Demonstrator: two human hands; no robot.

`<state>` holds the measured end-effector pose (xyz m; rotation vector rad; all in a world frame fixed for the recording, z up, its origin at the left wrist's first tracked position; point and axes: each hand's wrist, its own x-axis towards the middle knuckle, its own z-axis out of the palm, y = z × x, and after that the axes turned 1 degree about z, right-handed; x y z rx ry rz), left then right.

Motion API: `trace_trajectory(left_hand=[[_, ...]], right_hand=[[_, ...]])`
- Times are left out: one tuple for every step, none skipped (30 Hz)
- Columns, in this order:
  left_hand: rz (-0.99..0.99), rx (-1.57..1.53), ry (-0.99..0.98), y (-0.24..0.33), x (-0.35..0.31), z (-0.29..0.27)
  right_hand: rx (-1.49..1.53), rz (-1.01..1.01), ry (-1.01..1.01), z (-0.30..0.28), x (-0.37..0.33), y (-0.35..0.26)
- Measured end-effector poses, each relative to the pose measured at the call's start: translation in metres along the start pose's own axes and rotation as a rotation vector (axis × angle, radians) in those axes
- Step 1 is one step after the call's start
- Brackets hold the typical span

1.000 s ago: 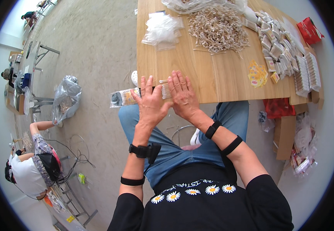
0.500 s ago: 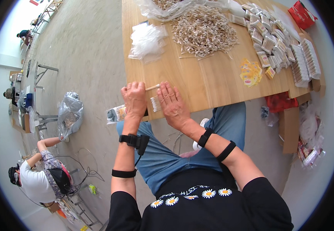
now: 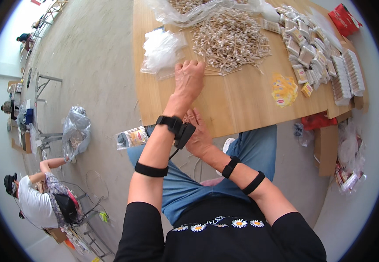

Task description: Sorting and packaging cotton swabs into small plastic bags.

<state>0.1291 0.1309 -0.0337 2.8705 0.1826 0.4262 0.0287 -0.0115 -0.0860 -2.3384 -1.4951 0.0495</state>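
My left hand [image 3: 190,79] is closed at the near left edge of a big heap of loose cotton swabs [image 3: 231,39]; whatever its fingers pinch is hidden. Close by on its left lies a stack of clear plastic bags [image 3: 161,50]. My right hand [image 3: 199,134] rests by the table's front edge with fingers stretched out, partly covered by my left forearm. A filled pack of cotton swabs [image 3: 136,137] sticks out at the table's left front corner. The small row of swabs beside my right hand is hidden behind my left arm.
Many filled swab packs [image 3: 305,52] pile up on the right of the wooden table [image 3: 237,100], with yellow cards [image 3: 284,90] in front. A large clear bag [image 3: 185,17] of swabs lies at the back. Cardboard [image 3: 325,146] stands below right. Another person [image 3: 41,203] sits at left.
My left hand has moved forward and right, from the table's front edge to the swab heap. My right hand has drawn slightly back toward me, and my left forearm now crosses in front of it.
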Motion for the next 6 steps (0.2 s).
trace_trajectory(left_hand=[[-0.022, -0.072, 0.008, 0.000, -0.009, -0.007], [-0.039, -0.062, 0.006, -0.001, -0.026, -0.016], [-0.166, -0.271, 0.090, 0.000, -0.049, -0.027], [-0.289, -0.485, 0.174, 0.001, -0.072, -0.034], [-0.373, -0.643, 0.215, -0.006, -0.099, -0.038], [-0.462, -0.799, 0.260, -0.018, -0.134, -0.036]], right_hand=[[-0.031, 0.006, -0.079, -0.006, 0.003, 0.000], [-0.061, 0.006, -0.157, -0.008, 0.005, 0.000], [-0.053, -0.002, -0.158, -0.008, 0.005, 0.001], [-0.094, 0.024, -0.049, -0.005, 0.004, 0.005], [-0.132, 0.041, 0.063, -0.004, 0.005, 0.006], [-0.096, 0.054, 0.060, -0.003, 0.007, 0.003]])
